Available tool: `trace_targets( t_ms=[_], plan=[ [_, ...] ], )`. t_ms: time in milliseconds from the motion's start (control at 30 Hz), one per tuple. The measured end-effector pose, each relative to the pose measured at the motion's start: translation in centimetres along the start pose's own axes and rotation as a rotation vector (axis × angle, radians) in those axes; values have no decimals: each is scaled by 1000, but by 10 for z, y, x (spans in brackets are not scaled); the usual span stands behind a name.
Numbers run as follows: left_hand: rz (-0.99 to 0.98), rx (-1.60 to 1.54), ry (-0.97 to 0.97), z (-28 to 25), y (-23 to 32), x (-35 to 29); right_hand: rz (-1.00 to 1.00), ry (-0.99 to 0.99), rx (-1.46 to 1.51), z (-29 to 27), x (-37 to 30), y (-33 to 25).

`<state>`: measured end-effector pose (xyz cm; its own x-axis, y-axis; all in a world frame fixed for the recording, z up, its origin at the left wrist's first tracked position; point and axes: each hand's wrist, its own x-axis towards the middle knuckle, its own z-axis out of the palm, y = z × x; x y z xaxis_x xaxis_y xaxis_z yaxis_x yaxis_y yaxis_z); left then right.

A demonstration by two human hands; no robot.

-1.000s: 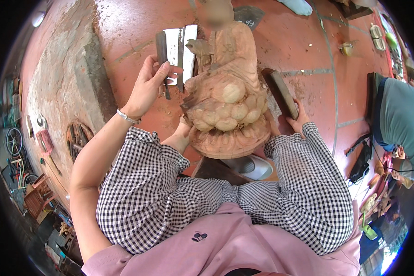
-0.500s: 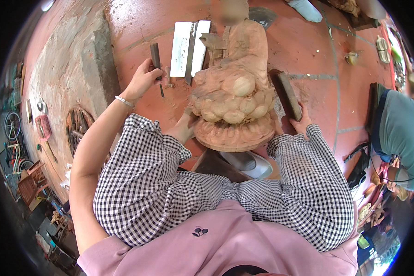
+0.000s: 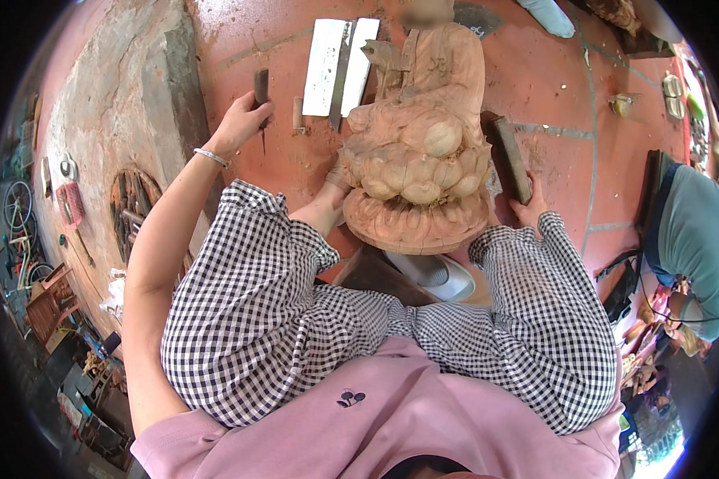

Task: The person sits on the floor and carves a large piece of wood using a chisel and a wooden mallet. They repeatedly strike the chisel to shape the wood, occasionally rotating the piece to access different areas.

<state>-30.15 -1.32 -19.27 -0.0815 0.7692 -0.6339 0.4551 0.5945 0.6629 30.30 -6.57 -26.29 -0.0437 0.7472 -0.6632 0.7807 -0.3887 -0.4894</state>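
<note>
Left of both hands (image 3: 244,124), a container (image 3: 115,191) holds tools (image 3: 128,218).

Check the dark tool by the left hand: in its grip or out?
In: the left hand grips the tool, its thick end showing above the hand, its thin end below.

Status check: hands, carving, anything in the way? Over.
Left hand gripping chisel, clear of carving. Right hand holding wooden bar. Carving between the hands. Possible clutter: small brown block, white paper on floor near carving's left.
</note>
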Motion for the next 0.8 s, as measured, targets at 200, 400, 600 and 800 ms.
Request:
trace_targets(
  t_ms=[200,400,600,800],
  plan=[
    [130,182,-1,7,-4,2,19,14,-39,0,0,1],
    [160,170,0,6,-5,8,-17,73,-23,5,11,18],
    [202,269,104,12,-7,7,-60,104,-19,10,8,24],
    [133,183,112,17,11,0,-44,92,-4,9,8,25]
  ],
)
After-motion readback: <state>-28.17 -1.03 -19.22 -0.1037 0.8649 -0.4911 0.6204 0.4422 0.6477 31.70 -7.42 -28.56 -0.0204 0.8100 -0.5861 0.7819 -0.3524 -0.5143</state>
